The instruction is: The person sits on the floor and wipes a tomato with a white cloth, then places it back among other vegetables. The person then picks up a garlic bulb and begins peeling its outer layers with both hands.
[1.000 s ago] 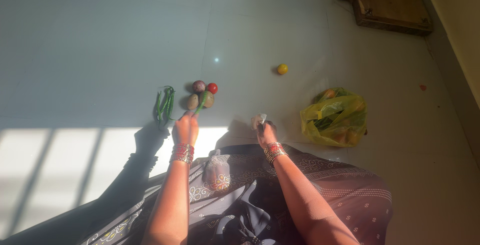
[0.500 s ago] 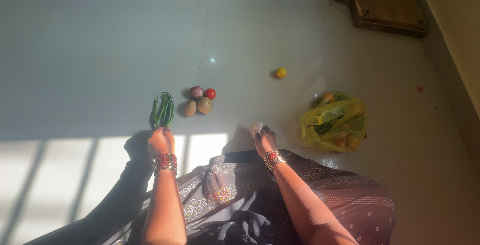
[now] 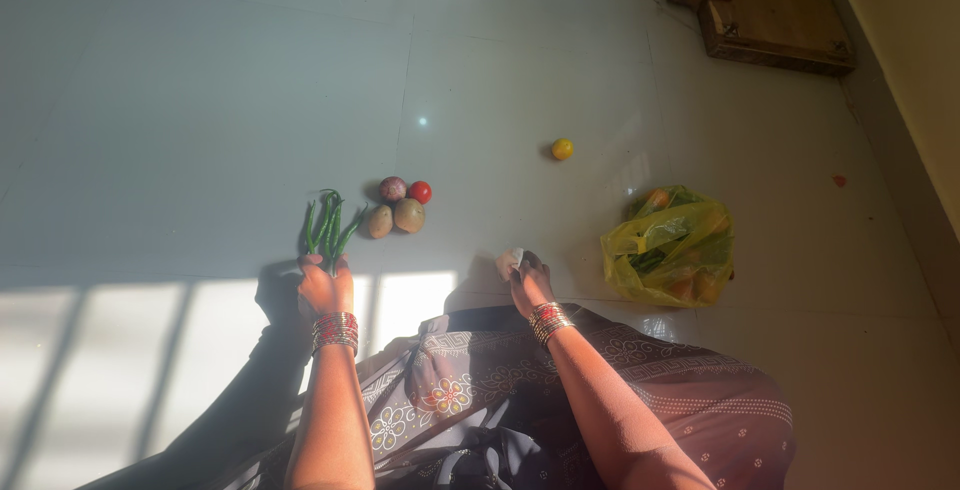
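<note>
1. The left hand [image 3: 323, 288] had its grip closed around the green chilies [image 3: 328, 225] on the floor [image 3: 200, 100] (beside two potatoes [image 3: 396, 217]).
2. The right hand [image 3: 527, 278] pinched a small white piece [image 3: 513, 257].

Head camera, looking steeply down, floor [image 3: 200, 100] near

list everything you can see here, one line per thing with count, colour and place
green chillies: a small bunch, green, on the floor at the left hand's fingertips
potatoes: two, brown, right of the chillies
onion: one, purple, behind the potatoes
tomato: one, red, beside the onion
round fruit: one, yellow, alone further out
plastic bag: one, yellow, holding produce, at right
wooden board: one, brown, top right corner
left hand: at the chillies' near ends
right hand: holds a small whitish thing
</note>
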